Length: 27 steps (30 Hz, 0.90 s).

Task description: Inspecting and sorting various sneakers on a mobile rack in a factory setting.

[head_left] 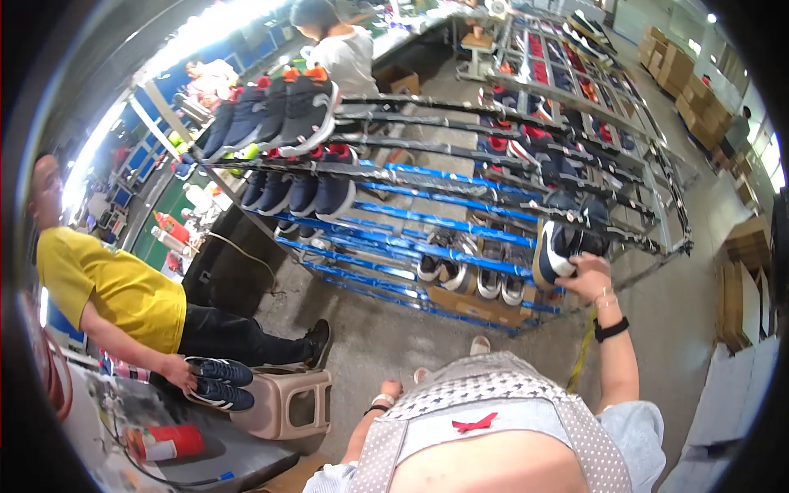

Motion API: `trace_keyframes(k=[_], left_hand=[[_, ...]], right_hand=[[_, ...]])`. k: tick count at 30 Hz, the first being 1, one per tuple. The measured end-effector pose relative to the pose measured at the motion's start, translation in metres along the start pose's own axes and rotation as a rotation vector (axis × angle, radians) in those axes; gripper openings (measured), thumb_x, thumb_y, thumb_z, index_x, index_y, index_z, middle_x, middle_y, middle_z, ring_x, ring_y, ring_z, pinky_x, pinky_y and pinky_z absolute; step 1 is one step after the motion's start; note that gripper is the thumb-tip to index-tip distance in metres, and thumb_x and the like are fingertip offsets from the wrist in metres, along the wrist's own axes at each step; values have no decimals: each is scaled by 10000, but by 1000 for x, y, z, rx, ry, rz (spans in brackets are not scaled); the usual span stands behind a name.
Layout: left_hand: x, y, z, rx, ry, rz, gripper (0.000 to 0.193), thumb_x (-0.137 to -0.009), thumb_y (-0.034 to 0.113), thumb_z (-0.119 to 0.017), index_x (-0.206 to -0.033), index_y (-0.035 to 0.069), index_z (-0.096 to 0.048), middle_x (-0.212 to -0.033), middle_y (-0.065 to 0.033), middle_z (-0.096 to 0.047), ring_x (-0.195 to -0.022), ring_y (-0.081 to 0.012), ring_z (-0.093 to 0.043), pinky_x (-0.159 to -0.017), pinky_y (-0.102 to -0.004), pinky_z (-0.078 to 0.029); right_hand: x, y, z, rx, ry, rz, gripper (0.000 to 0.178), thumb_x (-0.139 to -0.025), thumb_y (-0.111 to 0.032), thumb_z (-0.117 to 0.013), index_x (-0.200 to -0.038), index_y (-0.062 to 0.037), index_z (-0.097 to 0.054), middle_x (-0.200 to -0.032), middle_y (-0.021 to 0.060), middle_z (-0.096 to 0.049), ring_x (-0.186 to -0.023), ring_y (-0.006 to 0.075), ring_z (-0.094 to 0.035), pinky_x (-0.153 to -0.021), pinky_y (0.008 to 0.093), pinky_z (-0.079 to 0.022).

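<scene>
My right hand [588, 278] reaches out to the right end of the shoe rack. Its fingers are closed on a dark sneaker [555, 253] with a white and tan sole, which is at the rack's blue-railed level. Against that sneaker rests another dark shoe [588, 241]. My left hand [390, 389] hangs low beside my apron [485, 380], away from the rack. It is small in view, and its fingers are too indistinct to read.
The metal rack [444, 200] carries several sneakers [304, 111] on its levels. To the left, a person in a yellow shirt [123, 287] holds a pair of dark sneakers [220, 384] by a plastic stool [288, 403]. Cardboard boxes [703, 111] are stacked at the right.
</scene>
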State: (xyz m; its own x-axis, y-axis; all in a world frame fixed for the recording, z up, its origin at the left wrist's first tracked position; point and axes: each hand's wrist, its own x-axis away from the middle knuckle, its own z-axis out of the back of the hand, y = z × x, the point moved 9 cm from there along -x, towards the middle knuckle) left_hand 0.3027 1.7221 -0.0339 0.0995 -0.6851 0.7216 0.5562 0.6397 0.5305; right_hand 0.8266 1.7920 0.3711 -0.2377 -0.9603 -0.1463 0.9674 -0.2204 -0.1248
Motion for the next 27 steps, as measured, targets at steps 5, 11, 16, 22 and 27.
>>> trace_keyframes(k=[5,11,16,22,27], left_hand=[[9,11,-4,17,-7,-56,296,-786,235,-507,-689,-19,-625,-646,-127,-626,-583,-212,-605,-549,-337,-461],[2,-3,-31,80,-148,-25,285,-823,259,-487,-742,13,-607,-656,-84,-615,-592,-183,-594,-477,-314,-431],[-3,-52,-36,262,-218,220,215,-847,246,-524,-934,60,-589,-803,-60,-627,-704,-181,-607,-570,-316,-459],[32,-68,1,239,-38,74,165,-797,150,-548,-828,6,-621,-676,-76,-609,-570,-158,-576,-523,-282,-454],[80,-118,11,446,121,214,186,-811,197,-542,-840,24,-604,-691,-58,-601,-594,-158,-563,-517,-279,-442]], right_hand=[[1,28,-26,89,-63,-143,505,-508,-367,-763,-953,-183,-611,-929,97,-558,-947,296,-514,-794,390,-402],[28,-86,5,-117,412,81,265,-651,-129,-618,-900,-62,-557,-1004,118,-540,-999,318,-487,-848,414,-377],[42,-118,-182,-243,-354,70,450,-698,-220,-648,-1118,-113,-527,-1247,214,-415,-1178,367,-382,-965,424,-347],[14,-70,-277,120,-444,-93,618,-729,-244,-632,-1290,-249,-372,-1301,251,-334,-1213,448,-286,-1002,480,-274],[-11,-58,-318,-107,-752,-316,449,-806,-188,-515,-1243,-245,-428,-1229,196,-456,-1110,357,-473,-887,477,-396]])
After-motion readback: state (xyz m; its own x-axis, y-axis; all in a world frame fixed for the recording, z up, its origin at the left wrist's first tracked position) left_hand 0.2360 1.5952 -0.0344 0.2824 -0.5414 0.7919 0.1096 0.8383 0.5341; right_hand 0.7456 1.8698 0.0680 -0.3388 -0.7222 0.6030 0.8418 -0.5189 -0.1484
